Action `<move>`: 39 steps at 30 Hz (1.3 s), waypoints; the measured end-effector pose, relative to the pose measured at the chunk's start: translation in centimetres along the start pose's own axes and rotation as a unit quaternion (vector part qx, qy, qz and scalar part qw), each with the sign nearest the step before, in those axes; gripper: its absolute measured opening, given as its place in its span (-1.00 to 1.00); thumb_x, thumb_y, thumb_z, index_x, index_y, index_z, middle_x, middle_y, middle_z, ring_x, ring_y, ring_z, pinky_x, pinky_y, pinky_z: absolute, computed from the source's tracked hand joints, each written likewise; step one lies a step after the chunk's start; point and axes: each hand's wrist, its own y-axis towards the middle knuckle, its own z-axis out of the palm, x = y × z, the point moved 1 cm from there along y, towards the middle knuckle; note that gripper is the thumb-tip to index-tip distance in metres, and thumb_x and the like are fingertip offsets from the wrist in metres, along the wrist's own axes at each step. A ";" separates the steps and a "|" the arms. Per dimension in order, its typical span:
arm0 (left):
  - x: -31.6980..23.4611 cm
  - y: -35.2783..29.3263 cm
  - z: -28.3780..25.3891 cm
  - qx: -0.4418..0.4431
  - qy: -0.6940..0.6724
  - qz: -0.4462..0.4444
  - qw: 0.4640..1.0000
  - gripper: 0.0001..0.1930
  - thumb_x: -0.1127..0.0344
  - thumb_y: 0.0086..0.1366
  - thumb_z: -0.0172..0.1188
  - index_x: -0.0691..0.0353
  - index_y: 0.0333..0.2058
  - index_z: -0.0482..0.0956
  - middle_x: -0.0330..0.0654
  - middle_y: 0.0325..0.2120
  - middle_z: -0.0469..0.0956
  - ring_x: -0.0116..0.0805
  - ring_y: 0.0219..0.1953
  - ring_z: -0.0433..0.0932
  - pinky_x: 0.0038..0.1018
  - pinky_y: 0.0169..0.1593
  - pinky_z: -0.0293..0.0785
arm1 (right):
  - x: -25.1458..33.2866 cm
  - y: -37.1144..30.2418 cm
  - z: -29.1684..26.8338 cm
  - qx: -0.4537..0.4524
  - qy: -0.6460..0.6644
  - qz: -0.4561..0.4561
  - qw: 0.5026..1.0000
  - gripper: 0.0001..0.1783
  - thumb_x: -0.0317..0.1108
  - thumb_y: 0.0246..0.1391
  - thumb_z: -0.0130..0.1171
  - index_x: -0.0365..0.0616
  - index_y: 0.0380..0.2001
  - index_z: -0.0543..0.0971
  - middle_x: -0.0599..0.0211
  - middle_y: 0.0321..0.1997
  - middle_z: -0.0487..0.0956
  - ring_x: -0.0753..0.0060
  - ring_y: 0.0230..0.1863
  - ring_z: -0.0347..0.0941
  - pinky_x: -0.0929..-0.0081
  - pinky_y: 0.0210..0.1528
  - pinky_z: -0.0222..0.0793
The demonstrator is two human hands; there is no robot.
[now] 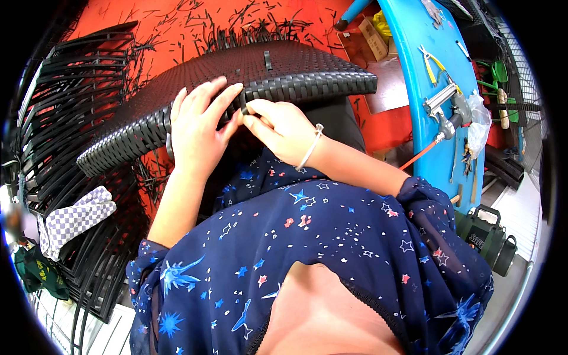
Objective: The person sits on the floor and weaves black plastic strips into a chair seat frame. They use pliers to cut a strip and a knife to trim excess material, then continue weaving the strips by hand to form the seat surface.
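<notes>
A black woven panel (284,64) of flat plastic strips lies across my lap, its thick braided edge facing me. My left hand (201,121) is laid over that edge, fingers stretched along the top and thumb below, gripping the panel. Close beside it, my right hand (280,125) pinches a short black strip (243,102) at the edge between thumb and bent forefinger. The two thumbs nearly meet there. Another strip end (267,60) sticks up from the panel's top. The underside of the edge is partly hidden by my hands.
Stacked black slatted frames (80,89) stand at the left, with a checkered cloth (77,219) on them. Strip offcuts litter the red floor (171,29). On the right, a blue table (408,35) bears yellow-handled pliers (435,65) and an air stapler (447,106) with an orange hose.
</notes>
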 end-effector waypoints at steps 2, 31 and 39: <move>-0.4 0.3 -0.6 -0.027 0.014 0.007 1.000 -0.61 0.24 0.08 0.33 -0.11 -0.06 0.62 -0.34 0.04 0.52 -0.30 0.11 0.47 -0.14 0.29 0.17 | 0.8 -0.9 -0.5 0.032 0.003 0.009 0.999 -0.75 -0.32 0.20 0.07 -0.30 -0.18 0.45 0.03 -0.61 0.50 -0.07 -0.52 0.45 0.11 -0.43 0.28; -5.8 2.3 -3.2 0.311 0.057 -0.138 0.939 -0.50 0.15 0.36 0.09 0.35 0.16 0.36 -0.07 -0.49 0.60 -0.19 -0.58 0.56 -0.38 -0.45 0.50 | -1.7 -2.6 -8.3 -0.177 -0.053 -0.162 0.969 -0.79 -0.23 0.10 0.24 -0.04 -0.22 0.63 0.33 -0.64 0.53 0.33 -0.61 0.48 0.44 -0.52 0.38; -6.8 1.5 -2.8 -0.001 -0.647 -0.539 0.539 -0.63 0.38 0.33 0.13 0.32 0.07 0.34 -0.14 -0.43 0.58 -0.61 -0.63 0.28 -0.54 -0.51 0.34 | -2.0 1.3 -6.8 -0.278 -0.175 -0.282 0.901 -0.83 -0.24 0.06 0.23 -0.05 -0.31 0.61 0.35 -0.44 0.56 0.26 -0.38 0.53 0.34 -0.30 0.44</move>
